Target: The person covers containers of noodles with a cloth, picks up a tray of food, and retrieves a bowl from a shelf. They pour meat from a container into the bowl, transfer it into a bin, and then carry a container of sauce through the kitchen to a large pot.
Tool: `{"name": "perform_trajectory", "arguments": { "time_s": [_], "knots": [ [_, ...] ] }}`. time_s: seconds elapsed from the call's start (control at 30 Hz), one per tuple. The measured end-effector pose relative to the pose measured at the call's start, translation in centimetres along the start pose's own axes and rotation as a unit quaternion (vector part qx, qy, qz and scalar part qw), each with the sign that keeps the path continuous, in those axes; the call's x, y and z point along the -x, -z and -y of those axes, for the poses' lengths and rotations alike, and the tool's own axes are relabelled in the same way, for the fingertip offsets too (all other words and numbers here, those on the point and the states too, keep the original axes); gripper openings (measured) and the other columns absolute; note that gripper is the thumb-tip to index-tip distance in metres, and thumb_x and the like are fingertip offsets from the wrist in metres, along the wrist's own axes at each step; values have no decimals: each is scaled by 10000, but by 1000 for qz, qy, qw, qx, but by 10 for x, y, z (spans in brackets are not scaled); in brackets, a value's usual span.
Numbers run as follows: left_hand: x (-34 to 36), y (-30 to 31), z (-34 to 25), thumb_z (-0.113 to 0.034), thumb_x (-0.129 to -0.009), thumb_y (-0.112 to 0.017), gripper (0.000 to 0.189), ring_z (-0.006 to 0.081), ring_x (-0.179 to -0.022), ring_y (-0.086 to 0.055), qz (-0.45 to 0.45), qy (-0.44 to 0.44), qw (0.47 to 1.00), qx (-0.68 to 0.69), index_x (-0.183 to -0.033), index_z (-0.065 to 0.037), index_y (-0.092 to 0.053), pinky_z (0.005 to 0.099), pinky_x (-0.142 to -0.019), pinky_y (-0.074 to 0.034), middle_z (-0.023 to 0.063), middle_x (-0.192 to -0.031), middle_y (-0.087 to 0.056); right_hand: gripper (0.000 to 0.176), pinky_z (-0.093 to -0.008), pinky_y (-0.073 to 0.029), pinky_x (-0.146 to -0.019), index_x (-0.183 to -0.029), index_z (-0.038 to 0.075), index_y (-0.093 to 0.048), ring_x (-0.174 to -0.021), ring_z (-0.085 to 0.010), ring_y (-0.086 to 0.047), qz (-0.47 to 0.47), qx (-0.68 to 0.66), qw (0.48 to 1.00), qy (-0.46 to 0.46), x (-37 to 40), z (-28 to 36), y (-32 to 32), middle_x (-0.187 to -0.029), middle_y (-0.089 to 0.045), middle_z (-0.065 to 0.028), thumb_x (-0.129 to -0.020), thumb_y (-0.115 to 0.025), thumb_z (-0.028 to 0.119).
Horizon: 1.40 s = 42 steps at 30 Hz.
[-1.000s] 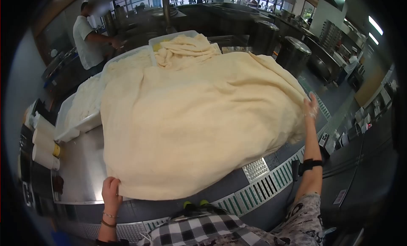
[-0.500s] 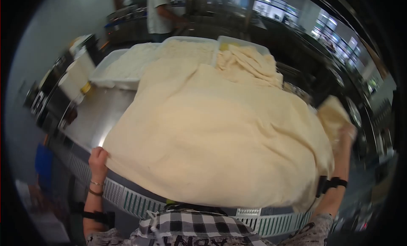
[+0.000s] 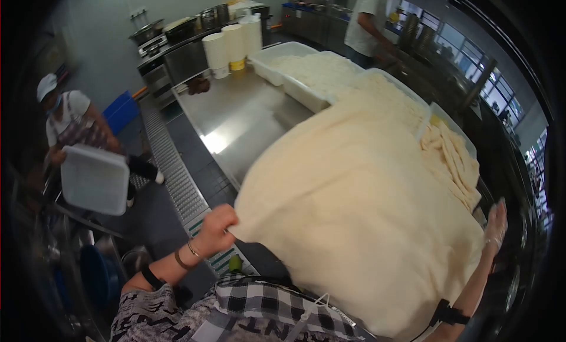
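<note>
The metal table (image 3: 250, 109) shows more of its bare top on the left, since the view has swung that way over the last half second. The big cream sheet (image 3: 359, 212) is spread over the table's right part and comes down toward the wearer's body; whether it is cloth or dough I cannot tell. Its left edge is now drawn to a point and lifted off the metal, where half a second ago it ran in a broad, low slope. Its far side overlaps the row of white trays (image 3: 306, 93), and a crumpled cream piece (image 3: 445, 153) lies in the rightmost one.

A person in a cap (image 3: 73, 115) now stands in plain view at the left, holding a white tub (image 3: 94, 180); earlier only a blur showed there. Another person in a white shirt (image 3: 362, 32) stands beyond the trays.

The left hand (image 3: 215, 230) is closed, pinching the sheet's edge between thumb and fingers. The right hand (image 3: 496, 227) has straightened its fingers beside the right edge; the flap it was raising is no longer up. It seems to grip nothing, though light contact is hard to judge. So, in my judgement, the left pinch alone now controls the sheet.
</note>
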State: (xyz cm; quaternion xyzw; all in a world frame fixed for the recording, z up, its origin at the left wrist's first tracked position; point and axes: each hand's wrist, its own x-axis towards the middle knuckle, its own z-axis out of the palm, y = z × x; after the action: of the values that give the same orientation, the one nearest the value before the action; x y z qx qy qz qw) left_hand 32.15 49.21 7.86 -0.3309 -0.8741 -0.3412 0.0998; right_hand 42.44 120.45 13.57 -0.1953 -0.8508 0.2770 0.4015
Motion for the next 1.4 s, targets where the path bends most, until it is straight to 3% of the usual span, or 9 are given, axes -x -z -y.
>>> {"name": "perform_trajectory", "arguments": {
  "time_s": [0.1, 0.23, 0.3, 0.47, 0.77, 1.07, 1.3, 1.37, 1.4],
  "knots": [
    [25, 5, 22, 3, -627, -532, 276, 281, -842, -491, 69, 11, 980, 186, -898, -32, -497, 338, -732, -412, 115, -882, -498, 456, -312, -338, -919, -1228, 22, -361, -1127, -189, -404, 92, -104, 980, 141, 8, 145, -131, -1228, -417, -113, -797, -506, 47],
    [109, 27, 121, -70, -713, -552, 267, 212, -873, -514, 172, 30, 978, 118, -975, -48, -504, 290, -746, -422, 98, -934, -517, 422, -332, -373, -856, -1147, 118, -464, -1009, -255, -481, 278, 6, 917, 287, 87, 346, -261, -1108, -504, -110, -740, -574, 90],
    [161, 62, 170, -117, -722, -537, 224, 220, -815, -534, 151, 268, 933, 184, -934, -45, -531, 301, -721, -433, 101, -885, -531, 362, -347, -393, -817, -1100, 109, -500, -978, -275, -491, 372, -4, 850, 374, 130, 445, -332, -1073, -523, -117, -747, -576, 119],
    [211, 92, 224, -148, -737, -545, 188, 208, -753, -558, 69, 370, 908, 184, -896, -48, -547, 292, -662, -455, 100, -831, -541, 306, -323, -445, -725, -1023, 76, -554, -802, -266, -573, 501, -45, 821, 271, 156, 536, -434, -917, -595, -127, -731, -596, 159],
    [193, 121, 324, -201, -829, -481, 227, 175, -830, -545, 160, 443, 827, 307, -979, -43, -542, 276, -711, -428, 111, -893, -556, 221, -274, -444, -688, -922, 69, -607, -751, -182, -586, 482, 54, 871, 72, 118, 521, -677, -830, -616, -114, -734, -565, 177],
    [130, 192, 477, -235, -840, -498, 247, 113, -777, -533, 60, 551, 790, 262, -963, -24, -540, 241, -709, -413, 59, -825, -587, 324, -354, -439, -750, -879, 85, -620, -857, -290, -565, 320, 246, 910, -97, 32, 487, -902, -885, -606, -101, -746, -514, 361],
    [52, 251, 552, -221, -837, -505, 242, 96, -772, -523, 92, 619, 732, 269, -968, -18, -532, 234, -702, -411, 47, -826, -582, 330, -383, -435, -760, -871, 60, -621, -881, -305, -558, 230, 252, 926, -160, -1, 504, -975, -904, -593, -154, -757, -500, 345],
    [35, 267, 566, -218, -837, -506, 242, 95, -770, -521, 109, 622, 731, 259, -969, -17, -531, 233, -699, -410, 45, -824, -581, 314, -384, -441, -736, -853, 48, -621, -841, -320, -566, 241, 192, 907, -288, -8, 511, -989, -867, -588, -190, -750, -521, 327],
    [26, 276, 574, -217, -837, -506, 241, 94, -770, -520, 115, 620, 735, 251, -969, -17, -530, 232, -698, -410, 44, -824, -580, 284, -383, -444, -712, -835, 42, -618, -810, -321, -570, 254, 172, 929, -207, -3, 518, -999, -845, -588, -191, -745, -530, 297]
  ]
}}
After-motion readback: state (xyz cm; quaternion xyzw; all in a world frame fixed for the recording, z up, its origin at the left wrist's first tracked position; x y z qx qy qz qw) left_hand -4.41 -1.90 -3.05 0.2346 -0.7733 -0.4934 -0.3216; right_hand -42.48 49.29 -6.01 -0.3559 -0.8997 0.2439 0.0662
